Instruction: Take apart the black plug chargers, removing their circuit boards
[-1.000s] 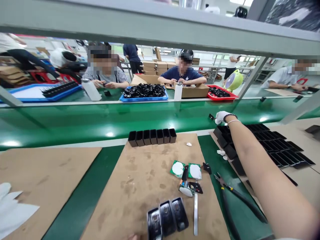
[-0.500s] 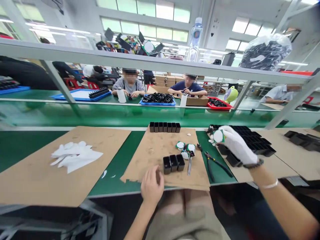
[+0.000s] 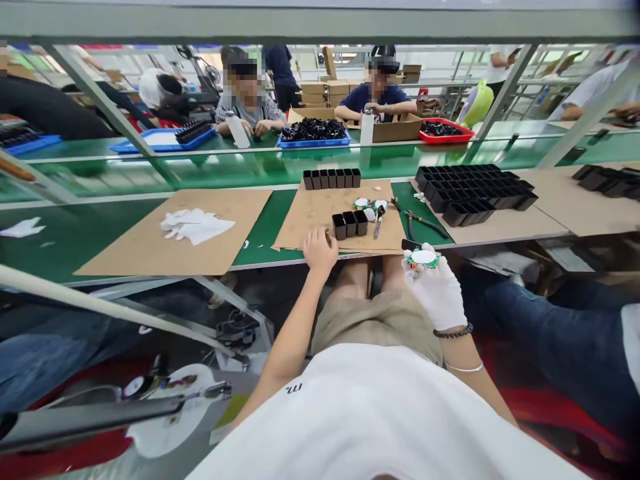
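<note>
In a white glove, my right hand (image 3: 436, 291) grips a small green circuit board (image 3: 424, 259) with a white round disc on top. A black piece (image 3: 411, 245) sticks out beside the board at my fingertips. My bare left hand (image 3: 321, 250) rests at the front edge of the cardboard sheet (image 3: 313, 217), its fingers curled; whatever they hold, if anything, is hidden. Just right of it stand three open black boxes (image 3: 350, 225). Behind those lie several more disc-topped boards (image 3: 370, 207) and a small metal tool (image 3: 377, 225).
Black-handled pliers (image 3: 425, 223) lie on the green table to the right. Beyond them many black boxes (image 3: 473, 190) stand in rows. A short row of boxes (image 3: 332, 179) lines the back. White gloves (image 3: 195, 225) lie on the left cardboard. Co-workers sit opposite.
My right hand has come from over the black box rows down toward my lap, carrying the circuit board. The left hand stays by the three boxes. The view has tilted down.
</note>
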Available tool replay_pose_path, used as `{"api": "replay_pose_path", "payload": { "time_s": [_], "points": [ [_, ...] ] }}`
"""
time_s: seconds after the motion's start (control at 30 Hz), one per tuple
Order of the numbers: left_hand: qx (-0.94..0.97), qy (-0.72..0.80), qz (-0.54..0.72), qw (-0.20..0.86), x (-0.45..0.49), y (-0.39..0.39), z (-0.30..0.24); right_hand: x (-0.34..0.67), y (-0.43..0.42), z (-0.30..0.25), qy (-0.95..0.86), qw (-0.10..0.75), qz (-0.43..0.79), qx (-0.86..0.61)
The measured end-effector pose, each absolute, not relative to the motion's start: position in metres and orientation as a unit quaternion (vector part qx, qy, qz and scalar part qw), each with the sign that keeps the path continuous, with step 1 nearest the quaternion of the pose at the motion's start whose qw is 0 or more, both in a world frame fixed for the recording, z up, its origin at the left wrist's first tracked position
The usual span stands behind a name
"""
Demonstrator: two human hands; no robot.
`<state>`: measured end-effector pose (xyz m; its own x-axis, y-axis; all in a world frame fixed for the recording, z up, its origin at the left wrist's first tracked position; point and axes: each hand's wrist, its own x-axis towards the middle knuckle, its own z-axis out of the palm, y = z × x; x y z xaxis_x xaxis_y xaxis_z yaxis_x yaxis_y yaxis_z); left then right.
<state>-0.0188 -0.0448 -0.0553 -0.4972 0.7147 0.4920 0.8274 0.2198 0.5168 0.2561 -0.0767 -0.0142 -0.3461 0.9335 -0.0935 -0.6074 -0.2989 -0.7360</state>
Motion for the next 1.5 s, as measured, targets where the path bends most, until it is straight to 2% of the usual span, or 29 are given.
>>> {"api": "replay_pose_path", "payload": {
  "time_s": [0.3,0.5,0.6,0.83,0.93,1.07,1.2,1.3,1.43,1.5],
  "points": [
    [-0.491,-0.787,-0.360,0.098,-0.022,-0.046,-0.058,0.265,-0.066,-0.069,-0.208,0.517,0.784,-0.274],
    [-0.486,-0.790,-0.353,0.126,-0.023,-0.048,-0.059,0.275,-0.058,-0.096,-0.235,0.505,0.769,-0.314],
    [-0.489,-0.784,-0.358,0.138,-0.024,-0.050,-0.059,0.277,-0.055,-0.092,-0.280,0.473,0.778,-0.303],
    [-0.473,-0.786,-0.379,0.120,-0.021,-0.052,-0.061,0.288,-0.020,-0.057,-0.364,0.336,0.846,-0.200],
    [-0.501,-0.761,-0.410,0.037,-0.027,-0.054,-0.055,0.292,0.007,-0.037,-0.377,0.315,0.857,-0.154],
    [-0.538,-0.669,-0.475,-0.194,-0.040,-0.056,-0.038,0.287,0.040,-0.020,-0.359,0.337,0.857,-0.153],
    [-0.498,-0.650,-0.493,-0.295,-0.045,-0.044,-0.027,0.267,0.056,-0.019,-0.324,0.369,0.853,-0.175],
    [-0.456,-0.649,-0.533,-0.294,-0.044,-0.035,-0.027,0.252,0.057,-0.019,-0.319,0.400,0.836,-0.198],
    [-0.423,-0.647,-0.607,-0.186,-0.032,-0.043,-0.012,0.238,0.055,-0.021,-0.314,0.432,0.816,-0.220],
    [-0.469,-0.638,-0.591,-0.152,-0.020,-0.051,0.007,0.233,0.054,-0.021,-0.322,0.455,0.801,-0.218]
  ]
}}
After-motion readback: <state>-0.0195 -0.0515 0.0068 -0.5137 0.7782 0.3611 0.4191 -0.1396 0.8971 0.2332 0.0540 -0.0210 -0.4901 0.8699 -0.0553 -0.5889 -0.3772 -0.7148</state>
